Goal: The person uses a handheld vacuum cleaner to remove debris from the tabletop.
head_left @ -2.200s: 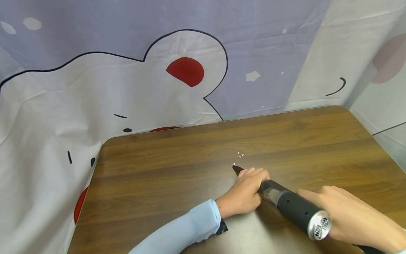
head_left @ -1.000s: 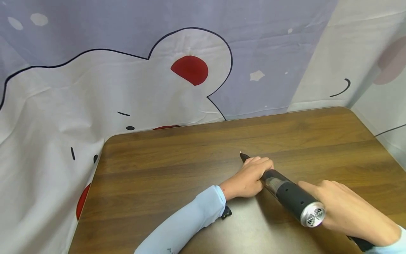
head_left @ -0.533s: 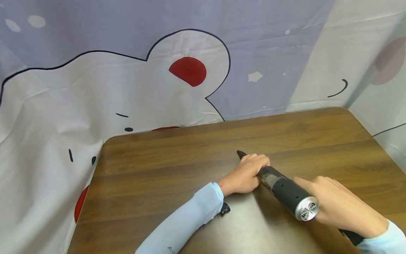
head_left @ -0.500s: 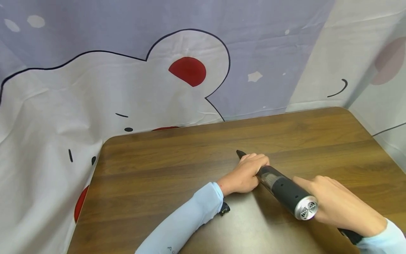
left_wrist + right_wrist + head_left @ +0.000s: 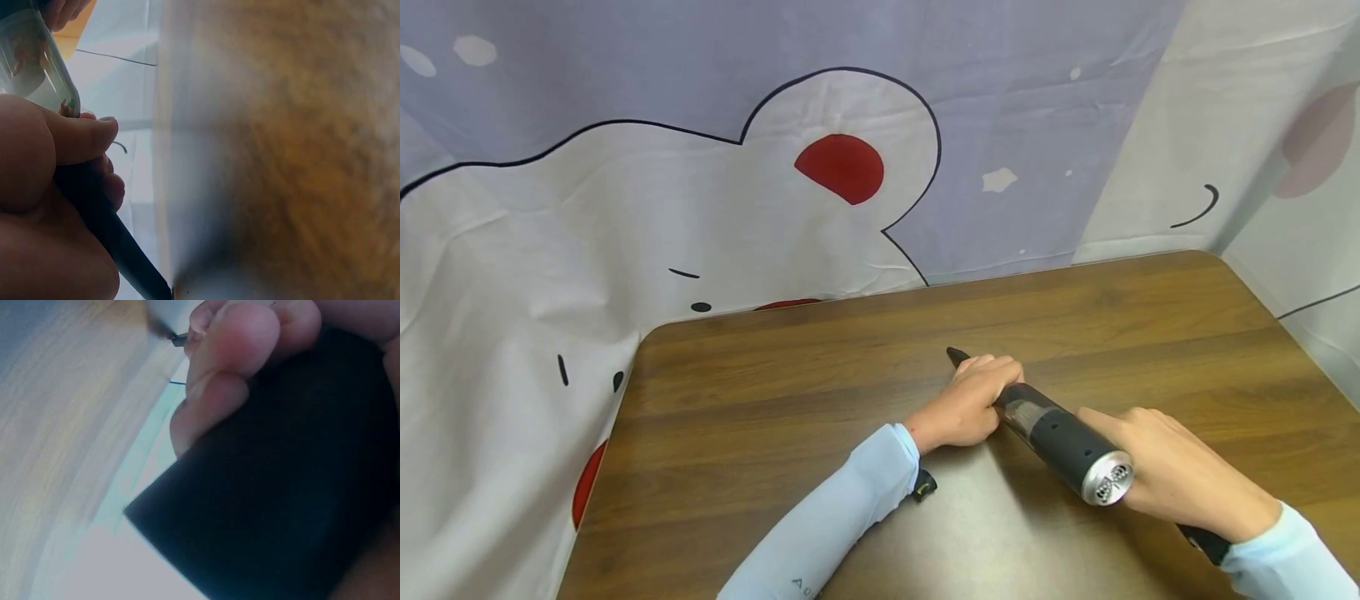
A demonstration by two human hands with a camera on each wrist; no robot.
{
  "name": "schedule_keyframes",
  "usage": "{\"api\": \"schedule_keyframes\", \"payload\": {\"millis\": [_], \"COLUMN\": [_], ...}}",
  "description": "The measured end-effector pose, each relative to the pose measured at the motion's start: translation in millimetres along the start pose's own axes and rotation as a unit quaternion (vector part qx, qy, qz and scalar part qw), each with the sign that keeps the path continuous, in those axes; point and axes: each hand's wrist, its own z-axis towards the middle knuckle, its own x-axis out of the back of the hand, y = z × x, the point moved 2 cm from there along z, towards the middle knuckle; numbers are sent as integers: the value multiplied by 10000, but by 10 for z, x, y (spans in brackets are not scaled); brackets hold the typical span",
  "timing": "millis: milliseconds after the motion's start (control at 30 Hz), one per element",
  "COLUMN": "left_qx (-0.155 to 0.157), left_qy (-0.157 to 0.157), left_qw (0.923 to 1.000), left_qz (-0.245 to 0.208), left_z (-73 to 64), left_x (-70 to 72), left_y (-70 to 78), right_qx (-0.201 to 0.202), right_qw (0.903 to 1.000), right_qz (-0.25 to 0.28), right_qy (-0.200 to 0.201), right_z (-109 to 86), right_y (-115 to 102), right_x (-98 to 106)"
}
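Both hands hold a black handheld vacuum cleaner (image 5: 1067, 440) with a silver vented end cap and a clear dust cup (image 5: 28, 62). My left hand (image 5: 970, 402) grips the front by the narrow black nozzle (image 5: 119, 237), thumb and fingers wrapped round it. My right hand (image 5: 1165, 467) holds the body near the silver end, its fingers (image 5: 234, 344) curled round the black casing. The nozzle's tip points away from the person, close over the wooden table (image 5: 790, 392). Some brownish bits show inside the dust cup in the left wrist view.
A printed cloth (image 5: 700, 208) with red, white and lavender shapes hangs behind the table and on both sides. The table's far edge runs along it, with rounded corners. Light blue sleeves (image 5: 835, 508) cover both forearms, and dark straps sit at the wrists.
The small white grains seen on the table 2.2 seconds ago are gone from view. The vacuum and both hands have shifted forward, and lately a little to the left.
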Motion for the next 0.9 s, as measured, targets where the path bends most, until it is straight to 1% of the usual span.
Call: {"api": "schedule_keyframes", "payload": {"millis": [167, 300, 400, 633, 900], "left_qx": [42, 107, 176, 345, 321], "left_qy": [16, 1, -9, 39, 100], "left_qw": [10000, 9999, 9998, 9993, 9992], "left_qz": [46, 24, 30, 137, 207], "left_z": [4, -9, -31, -110, -144], "left_x": [16, 33, 47, 91, 118], "left_y": [-19, -43, -68, -139, -161], "right_qx": [99, 97, 102, 297, 556], "right_qw": [9999, 9997, 9995, 9982, 9966], "right_qz": [-54, -32, 22, 243, 294], "right_qy": [128, 201, 307, 466, 529], "right_z": [12, 27, 46, 132, 168], "right_y": [19, 31, 40, 79, 108], "right_x": [-24, -54, -87, -200, -254]}}
